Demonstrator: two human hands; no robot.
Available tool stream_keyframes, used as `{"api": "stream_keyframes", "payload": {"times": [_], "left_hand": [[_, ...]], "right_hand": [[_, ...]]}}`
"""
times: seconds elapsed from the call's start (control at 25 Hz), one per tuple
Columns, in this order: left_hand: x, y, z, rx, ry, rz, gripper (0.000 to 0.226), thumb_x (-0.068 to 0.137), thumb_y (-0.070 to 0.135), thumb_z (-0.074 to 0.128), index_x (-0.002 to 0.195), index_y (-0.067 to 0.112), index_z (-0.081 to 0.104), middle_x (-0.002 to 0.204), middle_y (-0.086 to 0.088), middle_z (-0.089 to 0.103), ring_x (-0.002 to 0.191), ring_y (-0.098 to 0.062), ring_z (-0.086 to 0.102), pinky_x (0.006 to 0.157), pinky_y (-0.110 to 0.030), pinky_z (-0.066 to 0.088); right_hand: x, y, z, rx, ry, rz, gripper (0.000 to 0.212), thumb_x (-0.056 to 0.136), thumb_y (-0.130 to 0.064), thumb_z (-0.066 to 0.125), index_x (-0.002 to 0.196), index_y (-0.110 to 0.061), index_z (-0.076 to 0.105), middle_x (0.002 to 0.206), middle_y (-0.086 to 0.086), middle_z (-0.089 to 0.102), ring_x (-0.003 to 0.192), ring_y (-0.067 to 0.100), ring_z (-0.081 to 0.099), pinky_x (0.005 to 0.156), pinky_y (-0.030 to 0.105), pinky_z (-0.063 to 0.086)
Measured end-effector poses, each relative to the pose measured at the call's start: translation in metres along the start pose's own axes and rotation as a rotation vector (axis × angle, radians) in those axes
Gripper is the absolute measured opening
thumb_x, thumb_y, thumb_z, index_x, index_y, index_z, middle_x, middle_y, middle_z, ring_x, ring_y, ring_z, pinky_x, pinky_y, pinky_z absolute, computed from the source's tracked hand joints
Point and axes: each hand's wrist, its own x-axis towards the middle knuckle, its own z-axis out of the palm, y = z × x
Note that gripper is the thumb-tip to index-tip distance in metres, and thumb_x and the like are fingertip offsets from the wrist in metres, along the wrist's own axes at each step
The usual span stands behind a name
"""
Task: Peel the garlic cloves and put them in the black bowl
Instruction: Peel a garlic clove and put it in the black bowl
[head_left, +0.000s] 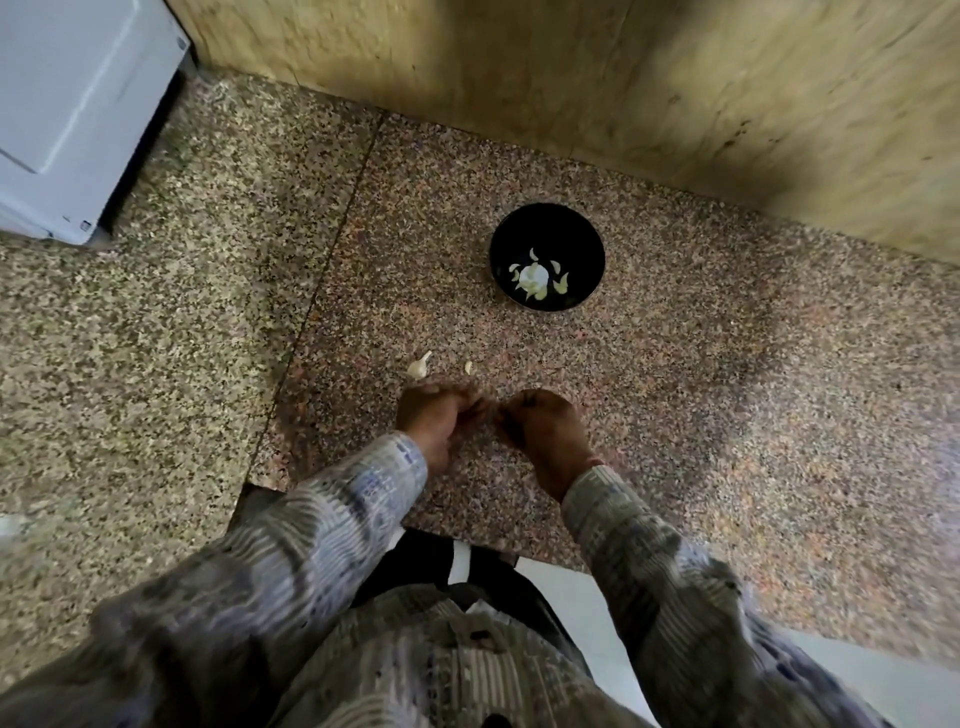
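Note:
The black bowl (546, 228) stands on the speckled granite counter (701, 364) beyond my hands. Several pale garlic pieces (535, 276) lie in it. Two loose garlic cloves lie on the counter just past my fingers, a bigger one (420, 365) and a small one (468, 368). My left hand (434, 415) and my right hand (545, 426) are close together with fingers curled toward each other. The image is blurred, and whatever sits between the fingertips is hidden.
A white appliance (72, 104) stands at the back left on the counter. A beige stone wall (623, 78) runs behind the bowl. The counter's front edge (519, 558) is near my body, with white floor below it.

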Motion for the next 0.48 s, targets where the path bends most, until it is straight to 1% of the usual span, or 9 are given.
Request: {"api": "stream_keyframes", "payload": {"times": [0.08,0.16,0.2,0.28,0.36,0.4,0.48], "left_hand": [[-0.007,-0.003,-0.008,0.057,-0.057,-0.003,0.016,0.091,-0.005,0.066,0.104,-0.002,0.074,0.097,-0.018,0.079,0.091,-0.031,0.078,0.084,-0.043,0.063],[-0.008,-0.004,-0.013,0.145,-0.101,0.011,0.017,0.090,-0.005,0.068,0.104,-0.002,0.076,0.097,-0.019,0.078,0.092,-0.034,0.077,0.087,-0.049,0.062],[-0.010,-0.004,-0.015,0.167,-0.122,0.023,0.017,0.089,-0.004,0.069,0.104,-0.002,0.077,0.098,-0.020,0.078,0.093,-0.036,0.077,0.089,-0.052,0.062],[-0.015,-0.001,-0.019,0.159,-0.155,0.025,0.016,0.090,-0.006,0.068,0.104,-0.004,0.076,0.100,-0.023,0.077,0.094,-0.037,0.076,0.088,-0.051,0.062],[-0.014,0.006,-0.024,0.147,-0.195,0.026,0.015,0.092,-0.006,0.066,0.104,-0.004,0.075,0.103,-0.023,0.077,0.094,-0.035,0.077,0.085,-0.045,0.062],[-0.015,0.010,-0.026,0.157,-0.207,0.036,0.014,0.093,-0.006,0.066,0.103,-0.002,0.076,0.103,-0.022,0.077,0.092,-0.032,0.077,0.080,-0.040,0.063],[-0.022,0.023,-0.029,0.184,-0.201,0.060,0.015,0.094,-0.006,0.065,0.101,0.001,0.077,0.098,-0.017,0.079,0.082,-0.025,0.078,0.064,-0.029,0.061]], "right_hand": [[-0.011,-0.003,0.005,0.003,-0.069,-0.034,0.020,0.091,0.008,0.058,0.081,-0.006,0.069,0.081,0.017,0.069,0.078,0.030,0.064,0.072,0.041,0.055],[-0.022,-0.005,0.011,0.011,-0.127,-0.074,0.013,0.091,0.010,0.059,0.090,0.001,0.068,0.080,0.016,0.071,0.072,0.025,0.069,0.062,0.029,0.056],[-0.025,-0.006,0.013,0.013,-0.129,-0.095,0.010,0.091,0.011,0.060,0.093,0.005,0.068,0.081,0.017,0.072,0.070,0.023,0.071,0.059,0.026,0.055],[-0.028,-0.007,0.017,-0.010,-0.103,-0.145,0.006,0.089,0.009,0.064,0.093,0.009,0.068,0.083,0.020,0.074,0.069,0.027,0.072,0.057,0.029,0.056],[-0.027,-0.010,0.021,-0.039,-0.071,-0.186,0.009,0.087,0.009,0.066,0.095,0.008,0.069,0.086,0.022,0.075,0.075,0.034,0.073,0.064,0.037,0.061],[-0.027,-0.013,0.022,-0.039,-0.054,-0.193,0.012,0.087,0.008,0.066,0.098,0.005,0.070,0.087,0.019,0.076,0.077,0.033,0.073,0.067,0.036,0.062],[-0.026,-0.019,0.025,-0.074,-0.044,-0.231,0.018,0.088,0.004,0.070,0.103,-0.005,0.072,0.088,0.014,0.078,0.080,0.029,0.075,0.071,0.036,0.063]]}}
